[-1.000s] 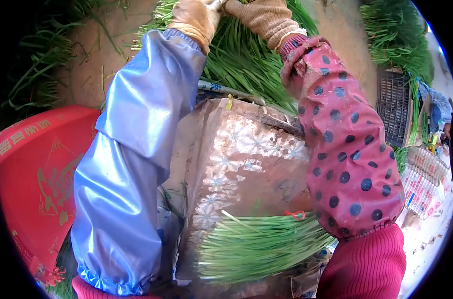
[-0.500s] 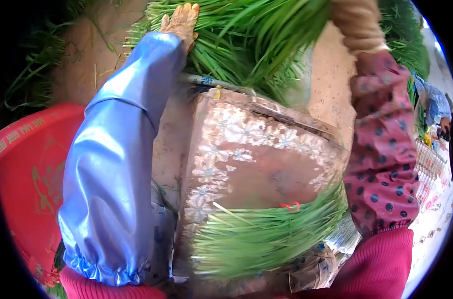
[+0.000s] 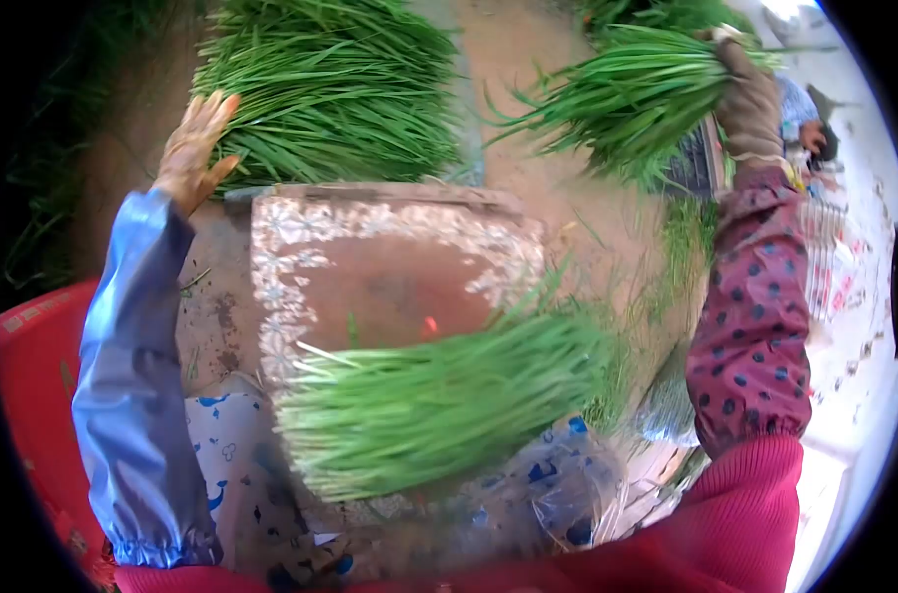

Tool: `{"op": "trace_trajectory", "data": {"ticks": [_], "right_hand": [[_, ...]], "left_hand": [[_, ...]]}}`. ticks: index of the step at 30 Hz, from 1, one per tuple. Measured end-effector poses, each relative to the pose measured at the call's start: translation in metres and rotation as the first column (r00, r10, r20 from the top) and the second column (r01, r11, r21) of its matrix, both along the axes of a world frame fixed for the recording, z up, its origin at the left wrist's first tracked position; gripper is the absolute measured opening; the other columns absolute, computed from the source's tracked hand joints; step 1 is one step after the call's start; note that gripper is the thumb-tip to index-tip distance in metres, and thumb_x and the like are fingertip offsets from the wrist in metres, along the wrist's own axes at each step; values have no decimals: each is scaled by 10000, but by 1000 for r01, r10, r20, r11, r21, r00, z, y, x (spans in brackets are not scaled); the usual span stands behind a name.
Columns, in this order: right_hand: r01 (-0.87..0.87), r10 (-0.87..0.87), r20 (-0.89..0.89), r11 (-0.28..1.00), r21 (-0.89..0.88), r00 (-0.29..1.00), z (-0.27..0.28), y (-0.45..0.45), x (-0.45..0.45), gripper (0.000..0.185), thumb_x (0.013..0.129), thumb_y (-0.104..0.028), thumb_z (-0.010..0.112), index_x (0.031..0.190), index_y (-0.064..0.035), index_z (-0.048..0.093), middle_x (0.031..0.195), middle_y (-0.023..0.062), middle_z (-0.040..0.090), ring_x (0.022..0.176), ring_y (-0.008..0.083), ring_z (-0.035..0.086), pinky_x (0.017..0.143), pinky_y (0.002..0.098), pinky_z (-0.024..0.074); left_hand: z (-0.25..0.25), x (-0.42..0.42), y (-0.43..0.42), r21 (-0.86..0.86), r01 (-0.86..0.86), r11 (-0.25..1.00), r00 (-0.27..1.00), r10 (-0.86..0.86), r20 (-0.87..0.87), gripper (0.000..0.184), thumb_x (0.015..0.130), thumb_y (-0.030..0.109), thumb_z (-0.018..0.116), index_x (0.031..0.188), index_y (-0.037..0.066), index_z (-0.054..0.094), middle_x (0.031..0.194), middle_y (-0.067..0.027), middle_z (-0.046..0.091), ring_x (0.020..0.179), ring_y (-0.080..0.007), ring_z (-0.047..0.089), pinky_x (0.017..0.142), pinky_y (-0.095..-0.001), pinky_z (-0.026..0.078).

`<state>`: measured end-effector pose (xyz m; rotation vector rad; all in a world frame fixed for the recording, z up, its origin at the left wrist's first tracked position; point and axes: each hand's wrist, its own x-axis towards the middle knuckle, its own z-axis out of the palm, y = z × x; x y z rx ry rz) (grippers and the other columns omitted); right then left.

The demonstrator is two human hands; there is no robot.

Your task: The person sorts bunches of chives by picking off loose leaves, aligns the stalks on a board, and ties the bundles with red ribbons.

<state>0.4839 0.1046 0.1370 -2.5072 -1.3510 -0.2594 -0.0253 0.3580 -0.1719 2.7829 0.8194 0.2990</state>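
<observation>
Clutching a green bunch, the right fingers have swung outward.

Both arms reach forward, spread apart; left hand outstretched, right hand clenched.

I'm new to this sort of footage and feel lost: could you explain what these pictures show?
There is no machine here, just a person's two hands. Every picture comes from one camera worn on the head, looking forward and down. The right hand, in a brown glove, holds a bunch of long green leaves. The left hand is at the edge of a leafy pile. Nearer the body, a green bundle lies on a worn, flower-patterned board. A red basin is at the left.
</observation>
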Motion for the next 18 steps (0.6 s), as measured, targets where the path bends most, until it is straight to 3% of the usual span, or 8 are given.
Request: {"op": "trace_trajectory", "data": {"ticks": [4, 6, 7, 9, 11, 12, 14, 18], "right_hand": [[536, -506, -184, 818, 208, 843, -3, -33, -42, 339, 865, -317, 649, 1180, -192, 636, 951, 111, 693, 906, 266, 641, 838, 364, 468], [346, -360, 43, 918, 197, 932, -14, -79, -17, 304, 872, -317, 632, 1167, -243, 638, 963, 122, 690, 911, 292, 640, 844, 375, 466], [251, -263, 12, 932, 263, 965, -7, -92, -21, 295, 876, -267, 614, 1170, -246, 637, 965, 117, 692, 905, 288, 642, 834, 372, 471], [178, -36, -279, 846, 502, 960, 19, -106, -48, 311, 884, -165, 576, 1177, -253, 636, 971, 105, 696, 892, 280, 645, 816, 367, 481], [99, 50, -244, 820, 563, 969, 64, -109, -90, 327, 893, -86, 546, 1176, -217, 643, 961, 72, 697, 835, 221, 642, 759, 317, 492], [38, 34, -120, 831, 556, 992, 78, -116, -108, 322, 897, -57, 534, 1172, -177, 651, 948, 45, 696, 784, 167, 638, 710, 270, 496], [-112, 413, -206, 626, 772, 887, 86, -132, -131, 286, 905, -24, 535, 1150, -86, 668, 924, -29, 670, 673, 27, 566, 588, 149, 450], [216, 575, -436, 411, 886, 693, 116, -141, -254, 165, 887, -54, 591, 1039, 3, 625, 943, 56, 683, 822, 140, 649, 752, 272, 519]], "left_hand": [[45, -31, -40, -262, -81, 962, 995, 92, 30, 736, 756, 32, 720, 1424, 100, 417, 1457, -119, 413, 1366, -283, 356, 1104, -344, 347], [65, -39, -68, -862, -155, 482, 840, 523, 141, 611, 821, -10, 654, 1392, 83, 459, 1426, -70, 441, 1329, -198, 395, 1000, -273, 445], [99, -29, -90, -1000, -6, -24, 641, 767, -22, 544, 856, -25, 617, 1373, 75, 481, 1414, -46, 447, 1309, -158, 405, 935, -234, 488], [136, -28, -128, -999, 40, -3, 821, 570, 31, 471, 896, 24, 603, 1354, 40, 495, 1354, -79, 504, 1229, -182, 490, 890, -217, 500], [208, -19, -182, -858, 333, 391, 899, 141, 414, 605, 876, 197, 689, 1397, 19, 439, 1314, -117, 567, 1198, -212, 534, 995, -321, 452], [228, -14, -208, -905, 426, 10, 892, 161, 422, 706, 839, 326, 730, 1403, 23, 432, 1317, -136, 562, 1186, -234, 546, 971, -361, 471], [283, 10, -280, -859, 461, -225, 887, 145, 438, 913, 800, 432, 744, 1480, 38, 280, 1369, -210, 492, 1205, -301, 541, 947, -405, 492], [317, 53, -388, -581, 624, -523, 777, 335, 533, 1134, 831, 495, 689, 1509, 84, -121, 1496, -290, 264, 1362, -369, 359, 1037, -451, 394]]}}
